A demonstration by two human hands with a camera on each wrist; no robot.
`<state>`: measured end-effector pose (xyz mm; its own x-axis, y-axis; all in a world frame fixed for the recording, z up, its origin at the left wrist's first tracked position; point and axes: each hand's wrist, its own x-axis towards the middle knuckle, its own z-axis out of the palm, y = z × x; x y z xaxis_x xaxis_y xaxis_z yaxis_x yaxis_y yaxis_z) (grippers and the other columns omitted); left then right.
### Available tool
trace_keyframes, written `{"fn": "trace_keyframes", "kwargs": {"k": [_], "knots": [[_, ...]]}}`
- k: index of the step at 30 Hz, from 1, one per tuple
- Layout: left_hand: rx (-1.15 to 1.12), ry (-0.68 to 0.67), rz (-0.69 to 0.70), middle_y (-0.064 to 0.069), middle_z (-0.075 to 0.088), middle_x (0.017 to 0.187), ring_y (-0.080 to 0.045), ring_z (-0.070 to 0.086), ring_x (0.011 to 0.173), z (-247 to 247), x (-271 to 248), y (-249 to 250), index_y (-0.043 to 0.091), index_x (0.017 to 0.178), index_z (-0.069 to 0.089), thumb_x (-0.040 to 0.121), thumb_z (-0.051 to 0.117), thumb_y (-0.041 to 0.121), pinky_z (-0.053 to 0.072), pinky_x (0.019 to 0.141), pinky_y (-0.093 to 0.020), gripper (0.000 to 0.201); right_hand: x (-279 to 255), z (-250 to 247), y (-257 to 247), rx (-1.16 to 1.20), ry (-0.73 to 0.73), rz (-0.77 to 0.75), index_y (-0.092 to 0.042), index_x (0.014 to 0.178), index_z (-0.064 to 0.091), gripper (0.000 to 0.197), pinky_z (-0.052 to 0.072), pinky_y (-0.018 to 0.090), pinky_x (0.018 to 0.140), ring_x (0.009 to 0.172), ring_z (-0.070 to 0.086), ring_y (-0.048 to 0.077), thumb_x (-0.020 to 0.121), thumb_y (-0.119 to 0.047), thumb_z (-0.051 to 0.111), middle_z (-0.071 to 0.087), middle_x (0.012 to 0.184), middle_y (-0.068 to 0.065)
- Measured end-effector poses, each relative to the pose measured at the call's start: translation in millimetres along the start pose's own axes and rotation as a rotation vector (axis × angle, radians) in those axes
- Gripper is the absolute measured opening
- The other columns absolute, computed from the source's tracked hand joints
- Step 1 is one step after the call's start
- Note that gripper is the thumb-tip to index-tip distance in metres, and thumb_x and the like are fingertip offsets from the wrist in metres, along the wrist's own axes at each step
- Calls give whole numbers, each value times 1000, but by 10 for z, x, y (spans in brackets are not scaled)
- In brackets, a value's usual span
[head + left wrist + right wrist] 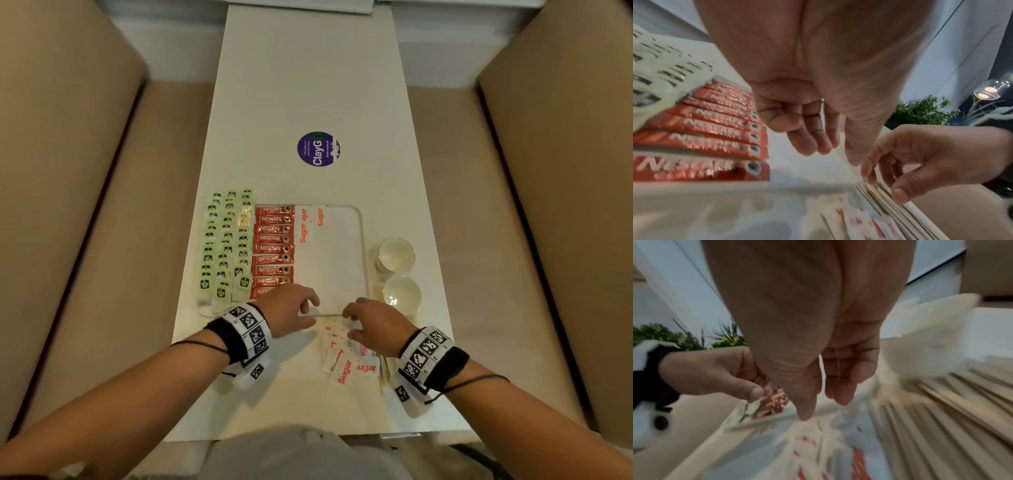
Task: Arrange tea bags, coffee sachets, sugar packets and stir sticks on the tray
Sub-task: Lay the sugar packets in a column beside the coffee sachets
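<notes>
A clear tray (361, 240) lies on the white table. On it are rows of green tea bags (226, 246), a column of red coffee sachets (272, 250) (701, 139) and three sugar packets (310, 222). Loose sugar packets (346, 363) (838, 451) lie in front of the tray, with wooden stir sticks (384, 370) (941, 402) to their right. My left hand (313, 311) (818, 146) hovers at the tray's near edge, fingers loosely curled and empty. My right hand (347, 323) (822, 405) reaches down over the loose sugar packets, with nothing visibly held.
Two small pale bowls (397, 255) (401, 294) stand right of the tray. A purple round sticker (318, 149) marks the table farther back. Tan cushioned benches (85, 205) flank the narrow table on both sides.
</notes>
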<state>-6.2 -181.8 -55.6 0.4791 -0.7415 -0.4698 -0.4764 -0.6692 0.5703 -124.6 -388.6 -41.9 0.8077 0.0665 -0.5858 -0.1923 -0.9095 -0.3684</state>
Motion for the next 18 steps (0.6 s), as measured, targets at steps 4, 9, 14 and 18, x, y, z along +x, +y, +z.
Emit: {"fn": "trace_keyframes", "kwargs": {"k": [4, 9, 14, 18], "knots": [[43, -60, 8, 10, 63, 97, -10, 58, 86, 271, -23, 175, 26, 121, 63, 88, 70, 39, 47, 76, -27, 36, -115, 187, 112, -72, -62, 23, -22, 137, 54, 50, 53, 36, 92, 110, 62, 22, 90, -31, 71, 57, 128, -2], [110, -52, -44, 5, 63, 110, -17, 63, 99, 507, -2, 328, 25, 125, 60, 86, 73, 39, 51, 84, -30, 43, -169, 350, 127, -115, -44, -15, -19, 138, 50, 60, 57, 35, 81, 96, 64, 23, 85, -30, 77, 48, 129, 0], [150, -25, -104, 0, 57, 125, -20, 61, 107, 656, -7, 376, 26, 131, 55, 84, 75, 40, 51, 93, -35, 53, -170, 451, 108, -159, -7, -34, -16, 133, 47, 59, 59, 37, 75, 87, 66, 26, 84, -27, 78, 42, 133, 3], [141, -7, -142, 1, 55, 120, -21, 61, 102, 702, -19, 384, 26, 125, 57, 83, 77, 39, 51, 90, -35, 49, -171, 483, 106, -128, 15, -6, -14, 133, 46, 60, 60, 39, 77, 90, 66, 26, 84, -26, 79, 45, 131, 3]]}}
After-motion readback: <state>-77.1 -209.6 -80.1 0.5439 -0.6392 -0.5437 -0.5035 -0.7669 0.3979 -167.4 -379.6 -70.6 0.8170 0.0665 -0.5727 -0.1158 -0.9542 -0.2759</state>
